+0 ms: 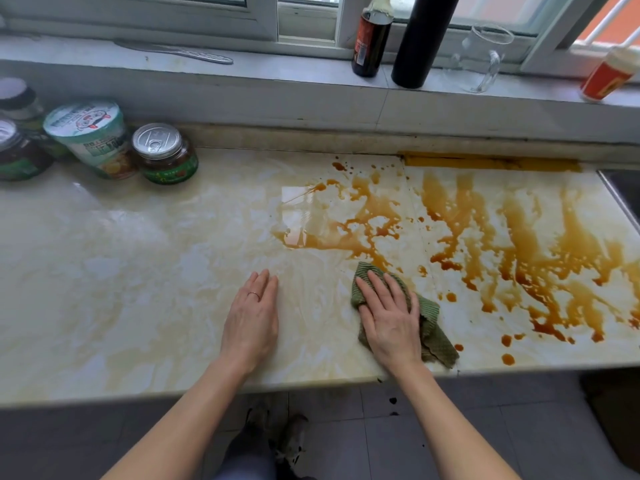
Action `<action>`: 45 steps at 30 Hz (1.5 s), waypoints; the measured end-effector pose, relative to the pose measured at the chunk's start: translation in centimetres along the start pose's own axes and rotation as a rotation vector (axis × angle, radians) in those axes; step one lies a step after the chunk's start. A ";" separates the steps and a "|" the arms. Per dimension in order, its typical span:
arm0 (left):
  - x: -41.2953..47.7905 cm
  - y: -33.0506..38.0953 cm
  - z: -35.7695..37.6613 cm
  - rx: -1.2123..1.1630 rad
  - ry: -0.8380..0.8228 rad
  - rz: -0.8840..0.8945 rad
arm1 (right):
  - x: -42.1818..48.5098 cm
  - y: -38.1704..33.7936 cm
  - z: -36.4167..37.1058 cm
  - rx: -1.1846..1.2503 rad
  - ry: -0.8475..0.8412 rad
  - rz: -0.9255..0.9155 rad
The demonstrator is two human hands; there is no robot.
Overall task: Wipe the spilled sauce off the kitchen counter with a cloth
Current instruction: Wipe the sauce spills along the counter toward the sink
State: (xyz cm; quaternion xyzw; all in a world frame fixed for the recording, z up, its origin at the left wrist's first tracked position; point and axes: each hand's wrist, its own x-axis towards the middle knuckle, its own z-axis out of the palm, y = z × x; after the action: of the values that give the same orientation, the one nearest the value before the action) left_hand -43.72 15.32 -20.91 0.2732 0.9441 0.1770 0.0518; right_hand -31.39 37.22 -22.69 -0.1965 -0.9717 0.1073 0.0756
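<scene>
Marble counter (138,258) under a window, brown sauce (519,244) spread over its right half, streaks and drops reaching the near edge. Green cloth (433,327) lies at the spill's left margin, near edge; right hand (389,320) presses it flat, fingers straight. Left hand (252,317) rests flat on the counter just left, holding nothing. Jars (164,152) far left; bottles (372,36) on the sill.
</scene>
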 end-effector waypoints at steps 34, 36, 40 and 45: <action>7.6 -3.2 -2.7 -0.100 0.082 -0.093 | 10.6 -8.0 3.4 -0.065 -0.036 0.013; 8.4 -3.3 -2.8 -0.086 0.079 -0.097 | 9.9 -6.8 3.3 -0.055 0.026 0.137; 9.1 -3.5 -2.7 -0.083 0.055 -0.115 | 8.6 -8.1 3.5 -0.012 0.085 0.150; 8.9 -3.5 -2.3 -0.079 0.052 -0.114 | 9.4 -12.7 4.5 0.000 -0.023 -0.177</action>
State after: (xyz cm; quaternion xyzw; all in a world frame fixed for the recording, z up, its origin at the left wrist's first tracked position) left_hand -53.43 16.68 -20.07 0.2119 0.9514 0.2181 0.0481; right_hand -45.46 28.69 -23.03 -0.1087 -0.9860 0.1025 0.0736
